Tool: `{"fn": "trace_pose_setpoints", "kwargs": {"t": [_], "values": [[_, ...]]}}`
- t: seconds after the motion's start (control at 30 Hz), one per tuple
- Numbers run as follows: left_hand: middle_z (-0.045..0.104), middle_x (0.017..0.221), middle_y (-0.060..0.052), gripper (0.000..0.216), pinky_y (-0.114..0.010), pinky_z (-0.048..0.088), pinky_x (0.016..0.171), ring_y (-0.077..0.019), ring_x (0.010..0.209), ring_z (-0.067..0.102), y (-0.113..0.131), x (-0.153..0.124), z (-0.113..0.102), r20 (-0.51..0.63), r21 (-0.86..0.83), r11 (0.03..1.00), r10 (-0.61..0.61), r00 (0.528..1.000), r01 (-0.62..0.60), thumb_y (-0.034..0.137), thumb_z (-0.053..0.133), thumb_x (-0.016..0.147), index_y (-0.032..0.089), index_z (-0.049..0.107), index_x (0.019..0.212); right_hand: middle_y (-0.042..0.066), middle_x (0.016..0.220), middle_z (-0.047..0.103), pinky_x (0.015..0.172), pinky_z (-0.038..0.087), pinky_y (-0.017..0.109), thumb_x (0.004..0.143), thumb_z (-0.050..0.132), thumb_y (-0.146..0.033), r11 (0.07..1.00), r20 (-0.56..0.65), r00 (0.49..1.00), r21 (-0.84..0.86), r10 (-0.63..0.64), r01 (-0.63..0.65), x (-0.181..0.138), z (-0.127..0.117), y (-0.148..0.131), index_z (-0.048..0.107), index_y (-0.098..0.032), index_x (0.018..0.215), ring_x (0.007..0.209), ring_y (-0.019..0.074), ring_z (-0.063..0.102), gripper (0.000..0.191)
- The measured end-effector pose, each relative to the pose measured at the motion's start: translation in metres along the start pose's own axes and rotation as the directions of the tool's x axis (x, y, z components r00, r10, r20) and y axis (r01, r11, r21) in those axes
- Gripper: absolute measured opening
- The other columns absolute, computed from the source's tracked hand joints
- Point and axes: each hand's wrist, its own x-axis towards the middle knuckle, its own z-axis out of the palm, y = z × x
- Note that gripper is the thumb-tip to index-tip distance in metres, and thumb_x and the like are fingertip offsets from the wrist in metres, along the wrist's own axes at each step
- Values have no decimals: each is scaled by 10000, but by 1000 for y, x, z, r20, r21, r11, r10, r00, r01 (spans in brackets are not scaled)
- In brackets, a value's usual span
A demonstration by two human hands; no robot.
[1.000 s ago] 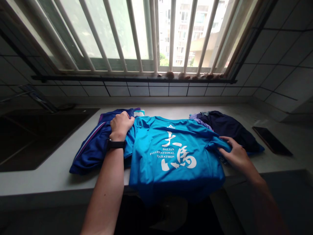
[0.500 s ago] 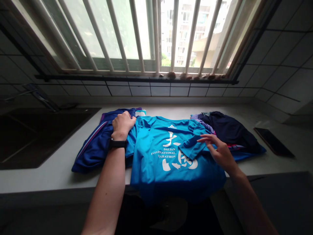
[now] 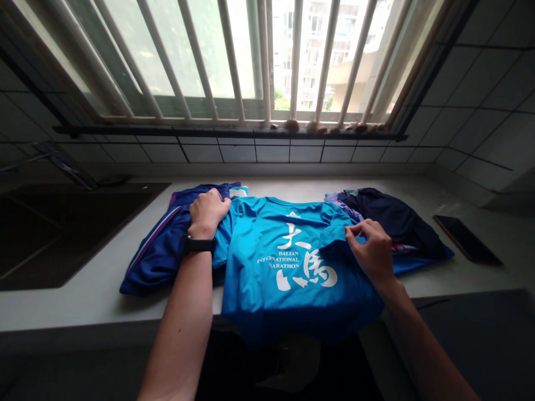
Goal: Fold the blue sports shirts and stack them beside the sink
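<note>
A bright blue T-shirt point(image 3: 267, 289) with white print lies flat on the white counter point(image 3: 75, 295), its lower part hanging over the front edge. My left hand point(image 3: 207, 211), a black band on the wrist, is closed on the shirt's left shoulder and sleeve. My right hand point(image 3: 371, 248) pinches the shirt's right sleeve, which is folded inward over the body. A dark blue garment point(image 3: 163, 248) with a pale stripe lies under the shirt on the left.
A heap of dark navy and purple clothes point(image 3: 388, 220) sits right of the shirt. A black phone point(image 3: 466, 238) lies flat at the far right. A dark sink point(image 3: 54, 234) with a tap fills the left. A barred window runs along the tiled back wall.
My right hand carried the right sleeve inward over the shirt's body, then drew back towards the shoulder and now pinches the fold. My left hand has stayed put.
</note>
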Motion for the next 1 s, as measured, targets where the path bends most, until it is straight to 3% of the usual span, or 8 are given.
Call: {"fn": "trace_pose_setpoints", "kwargs": {"t": [0.13,0.27,0.37,0.43,0.53,0.67,0.87,1.0], "values": [[756,1168,-219,350,-444,557,949,-386,1132,708,-1,1,0,4,-2,1000,-1,1000,1,393,548,930,175,742,1122,52,819,724,713,526,354,945,621,-350,973,213,974,228,-71,21,9,-6,-15,721,-230,790,762,224,663,220],[752,1179,-221,360,-447,554,950,-392,1141,704,-1,1,0,11,-3,1000,1,1000,-1,397,538,932,176,740,1133,63,952,755,813,550,371,967,560,-254,948,132,987,314,-90,44,7,-17,-22,740,-232,995,892,234,707,184],[750,1184,-220,362,-445,551,951,-390,1145,702,0,0,0,12,-3,1000,0,1000,0,401,542,930,177,739,1135,67,1138,739,886,566,374,909,684,-260,929,436,845,326,-310,172,-1,-19,-21,730,-261,1165,1031,249,707,260],[749,1185,-219,363,-443,550,946,-389,1145,700,0,0,0,9,-1,1000,-4,1000,4,401,543,929,179,739,1139,67,1124,731,894,566,390,878,732,-244,938,528,778,246,-341,244,-6,-12,-19,744,-266,1138,1017,257,705,262],[750,1185,-217,363,-441,549,944,-388,1144,700,0,0,0,8,1,1000,-5,1000,5,400,544,926,180,740,1137,70,983,722,875,560,406,939,648,-215,961,404,872,117,-275,249,-5,5,-17,764,-247,985,937,255,697,129],[752,1181,-219,364,-443,550,944,-391,1143,702,-1,0,1,8,-1,1000,-2,1000,2,401,551,923,180,744,1138,84,949,718,821,583,388,993,558,-277,986,152,983,148,-105,83,13,14,-21,783,-235,1007,856,243,703,229],[756,1164,-225,370,-448,554,932,-393,1126,709,-1,1,2,1,6,1000,-3,1000,3,399,551,917,172,748,1133,58,1268,754,1006,576,397,997,508,-265,900,416,892,435,-179,-22,25,0,-27,616,-283,1393,1189,238,709,411],[760,1150,-220,377,-438,558,915,-389,1118,709,0,0,1,-3,18,1000,2,1000,-2,400,546,911,174,750,1134,81,1139,771,958,580,422,978,541,-253,958,419,896,287,-149,26,5,-4,-24,697,-243,1151,1074,256,736,233]]}}
